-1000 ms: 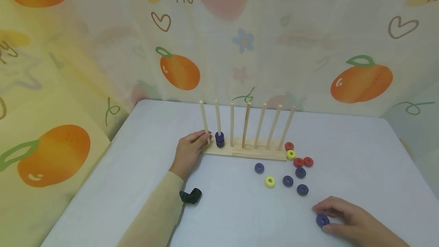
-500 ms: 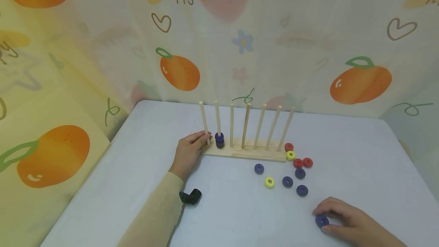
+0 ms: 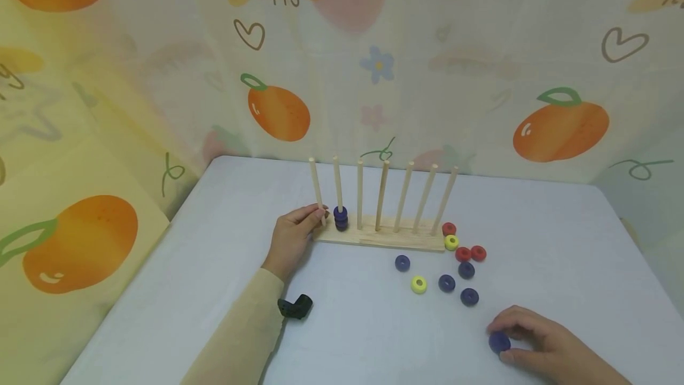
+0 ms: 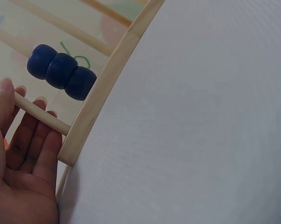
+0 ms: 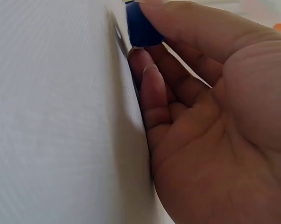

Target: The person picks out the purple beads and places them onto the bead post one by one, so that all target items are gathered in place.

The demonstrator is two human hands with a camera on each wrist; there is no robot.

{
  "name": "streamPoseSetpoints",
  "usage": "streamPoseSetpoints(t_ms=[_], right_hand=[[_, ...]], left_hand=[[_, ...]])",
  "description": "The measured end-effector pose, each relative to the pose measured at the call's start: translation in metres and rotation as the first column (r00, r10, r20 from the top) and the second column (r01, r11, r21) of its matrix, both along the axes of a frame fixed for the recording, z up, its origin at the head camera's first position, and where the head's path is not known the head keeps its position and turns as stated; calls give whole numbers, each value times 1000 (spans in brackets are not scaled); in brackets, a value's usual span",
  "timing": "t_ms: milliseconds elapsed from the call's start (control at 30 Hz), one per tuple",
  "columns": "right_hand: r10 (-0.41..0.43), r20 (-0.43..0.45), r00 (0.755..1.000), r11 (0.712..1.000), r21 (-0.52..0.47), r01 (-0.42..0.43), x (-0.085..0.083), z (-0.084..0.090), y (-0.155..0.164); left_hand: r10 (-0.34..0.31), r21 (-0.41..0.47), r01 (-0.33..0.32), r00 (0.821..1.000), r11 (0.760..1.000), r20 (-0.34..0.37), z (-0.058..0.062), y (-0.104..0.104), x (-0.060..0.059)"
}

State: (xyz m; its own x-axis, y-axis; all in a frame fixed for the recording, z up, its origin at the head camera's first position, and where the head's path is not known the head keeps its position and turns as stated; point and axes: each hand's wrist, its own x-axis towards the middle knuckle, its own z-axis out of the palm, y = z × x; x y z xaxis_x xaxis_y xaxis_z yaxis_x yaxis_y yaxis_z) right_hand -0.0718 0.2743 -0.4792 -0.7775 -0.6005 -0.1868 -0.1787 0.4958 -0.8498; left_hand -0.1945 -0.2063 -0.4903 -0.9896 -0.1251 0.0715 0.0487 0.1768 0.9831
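Right hand (image 3: 540, 343) pinching a blue ring (image 3: 499, 342) on the white table (image 3: 561, 242); left hand (image 3: 293, 237) at a wooden peg rack (image 3: 379, 235).

The ring is small, rounded and dark blue, low on the table's near right, well apart from the rack; thumb and fingertips (image 5: 152, 77) curl round it. The left hand's fingers rest nearly straight against the leftmost peg (image 4: 40, 113). The backdrop (image 3: 427, 76) reads "happy". The left wrist view shows three blue rings (image 4: 61, 72) stacked on the second peg; the head view alone shows loose red, yellow and blue rings (image 3: 454, 266).
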Motion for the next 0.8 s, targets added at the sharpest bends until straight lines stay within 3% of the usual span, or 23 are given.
streamPoseSetpoints(t_ms=[233,333,433,567,800], right_hand=[[-91,66,994,995,51,87,1,5,-3],[-132,48,990,988,87,128,2,9,-7],[-156,-75,985,984,77,162,4,12,-14],[-185,-260,948,979,31,200,6,16,-21],[-182,-276,944,976,67,208,1,26,-33]], left_hand=[[-2,0,2,1000,1000,-1,1,0,0],[-3,0,3,1000,1000,-1,-1,0,0],[-5,4,5,1000,1000,-3,-2,0,-1],[-5,11,5,1000,1000,-6,-3,0,-2],[3,23,-2,1000,1000,-5,-3,0,-2]])
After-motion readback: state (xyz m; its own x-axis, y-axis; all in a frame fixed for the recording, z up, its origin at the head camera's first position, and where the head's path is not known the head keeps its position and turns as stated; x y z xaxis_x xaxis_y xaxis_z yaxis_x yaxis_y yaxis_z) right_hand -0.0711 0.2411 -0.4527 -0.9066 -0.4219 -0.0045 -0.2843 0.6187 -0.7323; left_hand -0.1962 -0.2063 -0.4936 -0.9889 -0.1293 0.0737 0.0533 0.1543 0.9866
